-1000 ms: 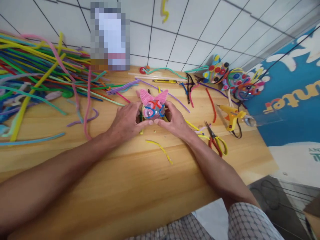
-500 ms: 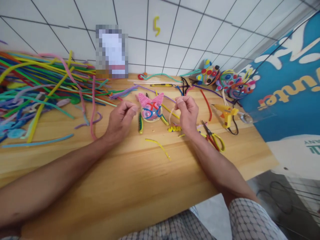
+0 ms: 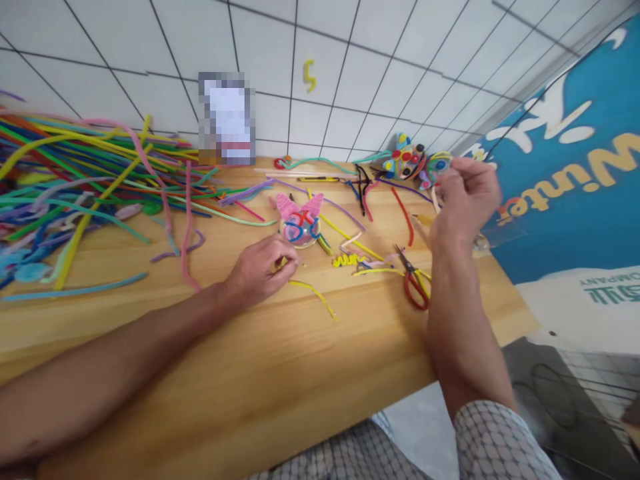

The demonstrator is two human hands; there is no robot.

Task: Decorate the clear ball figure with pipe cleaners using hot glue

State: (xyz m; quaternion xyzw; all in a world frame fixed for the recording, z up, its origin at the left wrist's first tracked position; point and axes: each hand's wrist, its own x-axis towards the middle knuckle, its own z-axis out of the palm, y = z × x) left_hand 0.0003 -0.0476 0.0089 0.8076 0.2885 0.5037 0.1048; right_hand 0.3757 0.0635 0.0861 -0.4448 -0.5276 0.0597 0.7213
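A small round craft piece [image 3: 301, 227] with pink ears and red and blue loops sits on the wooden table [image 3: 225, 373]. My left hand [image 3: 263, 269] rests on the table just in front of it, fingers curled round a short green and yellow pipe-cleaner piece [image 3: 279, 265]. My right hand [image 3: 465, 197] is raised at the right, above the yellow glue gun, fingers closed; what they hold, if anything, is not visible. A bent yellow pipe cleaner [image 3: 315, 297] lies beside my left hand.
A big heap of coloured pipe cleaners [image 3: 75, 180] covers the left of the table. Red-and-yellow scissors [image 3: 414, 279], a coiled yellow piece [image 3: 350, 260] and finished colourful ornaments [image 3: 410, 162] lie to the right. A blue banner [image 3: 575, 167] stands past the table's right edge.
Both hands let go of the craft piece. My left hand dropped to the table and picked at the short green piece; my right hand rose and swung right, over the glue gun.
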